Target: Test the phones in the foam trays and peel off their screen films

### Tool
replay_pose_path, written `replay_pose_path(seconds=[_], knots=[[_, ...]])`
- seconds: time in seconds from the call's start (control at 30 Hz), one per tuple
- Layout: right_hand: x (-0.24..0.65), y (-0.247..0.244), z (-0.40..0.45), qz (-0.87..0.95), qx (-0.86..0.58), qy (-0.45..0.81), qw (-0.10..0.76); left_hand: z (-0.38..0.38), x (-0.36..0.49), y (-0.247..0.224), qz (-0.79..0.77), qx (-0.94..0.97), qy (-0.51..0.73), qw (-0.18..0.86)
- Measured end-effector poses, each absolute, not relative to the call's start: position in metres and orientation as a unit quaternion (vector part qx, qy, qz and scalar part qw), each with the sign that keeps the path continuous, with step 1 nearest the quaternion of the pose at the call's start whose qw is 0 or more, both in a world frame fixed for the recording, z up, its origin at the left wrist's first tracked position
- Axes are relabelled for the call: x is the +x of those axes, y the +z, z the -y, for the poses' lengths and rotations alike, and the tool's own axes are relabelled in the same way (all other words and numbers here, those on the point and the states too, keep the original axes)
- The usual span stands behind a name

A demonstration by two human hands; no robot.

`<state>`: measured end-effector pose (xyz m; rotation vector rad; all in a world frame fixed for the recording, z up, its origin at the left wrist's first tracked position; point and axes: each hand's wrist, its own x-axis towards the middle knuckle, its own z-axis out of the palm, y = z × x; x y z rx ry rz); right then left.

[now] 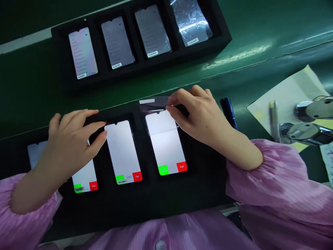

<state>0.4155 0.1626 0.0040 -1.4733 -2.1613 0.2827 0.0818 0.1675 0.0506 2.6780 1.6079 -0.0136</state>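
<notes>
Clear film [156,104] with a white label is pinched at its upper right corner by my right hand [195,113]. The film lifts off the top of the right phone [166,142], whose lit white screen has green and red "Fail" boxes. My left hand [75,142] hovers over the left part of the near black tray [161,194], thumb and forefinger apart beside the top left corner of the middle phone [123,149]. Beneath that hand another lit phone [85,177] is partly covered, and a dimmer phone [36,152] shows at the far left.
A second black tray [153,64] at the back holds several phones, the rightmost under loose film [192,21]. To the right are a dark blue pen [229,113], yellowish paper [288,93], a clear-bodied pen [274,119] and metal objects [307,133].
</notes>
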Motion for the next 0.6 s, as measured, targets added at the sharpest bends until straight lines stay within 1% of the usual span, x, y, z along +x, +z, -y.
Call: replay_pose_path(seconds=[0.1, 0.23, 0.33, 0.47, 0.6], knots=[[0.414, 0.007, -0.162, 0.783, -0.553, 0.118, 0.261, -0.168, 0.08, 0.054, -0.519, 0.855, 0.003, 0.002], [0.412, 0.009, -0.163, 0.772, -0.572, 0.124, 0.246, -0.174, 0.086, 0.056, -0.51, 0.86, 0.004, -0.006], [0.413, 0.009, -0.162, 0.766, -0.581, 0.125, 0.245, -0.179, 0.097, 0.054, -0.48, 0.877, -0.005, 0.009], [0.412, 0.004, -0.162, 0.753, -0.583, 0.126, 0.277, -0.184, 0.105, 0.053, -0.445, 0.895, 0.005, 0.032], [0.409, 0.004, -0.164, 0.743, -0.574, 0.142, 0.315, -0.183, 0.098, 0.057, -0.436, 0.9, 0.017, -0.013]])
